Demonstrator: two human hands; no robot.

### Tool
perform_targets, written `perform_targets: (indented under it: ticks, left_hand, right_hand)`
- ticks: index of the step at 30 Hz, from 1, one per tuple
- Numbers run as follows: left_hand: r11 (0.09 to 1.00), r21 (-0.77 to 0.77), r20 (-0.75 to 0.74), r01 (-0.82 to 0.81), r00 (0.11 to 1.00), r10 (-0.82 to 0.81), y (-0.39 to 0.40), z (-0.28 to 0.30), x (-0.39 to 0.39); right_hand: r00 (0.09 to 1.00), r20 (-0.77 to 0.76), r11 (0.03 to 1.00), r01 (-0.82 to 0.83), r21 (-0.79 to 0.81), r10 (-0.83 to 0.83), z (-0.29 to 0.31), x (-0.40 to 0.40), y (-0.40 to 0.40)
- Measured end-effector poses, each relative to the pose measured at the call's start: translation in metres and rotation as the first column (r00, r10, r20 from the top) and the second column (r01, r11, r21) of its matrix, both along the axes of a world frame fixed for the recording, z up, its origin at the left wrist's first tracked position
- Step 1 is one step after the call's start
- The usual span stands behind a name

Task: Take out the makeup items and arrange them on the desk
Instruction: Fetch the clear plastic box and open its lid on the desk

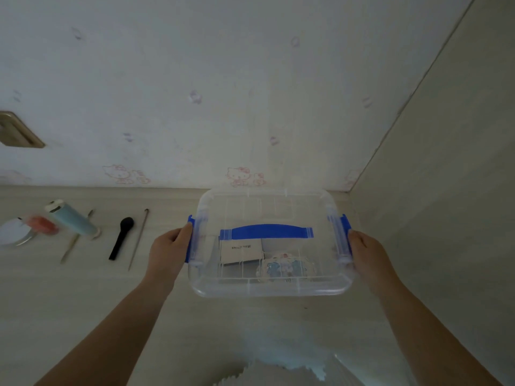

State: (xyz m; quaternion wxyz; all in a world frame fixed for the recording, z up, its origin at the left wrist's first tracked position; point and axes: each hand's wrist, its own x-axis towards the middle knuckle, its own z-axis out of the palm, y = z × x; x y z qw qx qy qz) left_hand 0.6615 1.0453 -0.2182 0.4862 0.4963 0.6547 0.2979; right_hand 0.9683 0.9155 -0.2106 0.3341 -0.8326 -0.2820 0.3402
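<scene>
A clear plastic storage box (pixel 267 285) with a blue carry handle (pixel 266 232) on its lid sits on the desk near the right wall. My left hand (pixel 170 252) grips its blue left latch (pixel 190 238). My right hand (pixel 367 254) grips the blue right latch (pixel 346 227). Through the lid I see a white card or small box (pixel 241 253) and a pale round item with blue shapes (pixel 284 267). To the left on the desk lie a pale blue tube (pixel 73 218), a red-pink item (pixel 41 224), a round mirror (pixel 12 232), a black brush (pixel 121 237) and two thin sticks (pixel 138 239).
The desk (pixel 83 302) meets a wall with pink cartoon prints at the back and a plain side panel (pixel 446 218) at the right. A socket plate (pixel 16 130) is on the wall at far left. Pale fabric (pixel 284 363) shows at the bottom edge.
</scene>
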Motion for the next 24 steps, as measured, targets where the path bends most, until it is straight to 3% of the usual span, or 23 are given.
perform_targets:
  ticks: [3, 8, 11, 14, 19, 24]
  left_hand:
    - [0.998, -0.066, 0.064, 0.012, 0.998, -0.008, -0.002, -0.004, -0.002]
    - [0.991, -0.115, 0.049, 0.064, 0.997, -0.059, -0.006, -0.006, -0.006]
    - [0.993, -0.104, 0.082, 0.05, 0.996, -0.042, -0.007, -0.004, -0.005]
    - [0.999, -0.032, 0.097, 0.021, 0.995, -0.018, -0.012, 0.001, -0.004]
    - [0.984, 0.177, -0.047, -0.035, 0.998, 0.044, -0.033, 0.009, -0.01]
    - [0.946, 0.312, -0.059, 0.085, 0.996, -0.07, -0.063, 0.015, -0.016]
  right_hand:
    - [0.987, -0.159, 0.999, 0.036, -0.008, -0.037, -0.005, 0.003, -0.002]
    - [1.0, -0.007, 0.999, -0.025, -0.034, 0.025, -0.006, 0.0, 0.0]
    - [1.0, -0.006, 1.0, -0.002, 0.019, 0.002, -0.002, -0.002, -0.001]
    - [1.0, 0.023, 0.997, 0.006, 0.073, -0.008, 0.001, -0.002, -0.005]
    - [0.992, 0.118, 0.992, -0.053, 0.115, 0.039, 0.006, -0.003, -0.021]
    - [0.96, 0.269, 0.966, -0.134, 0.221, 0.071, 0.011, -0.012, -0.05]
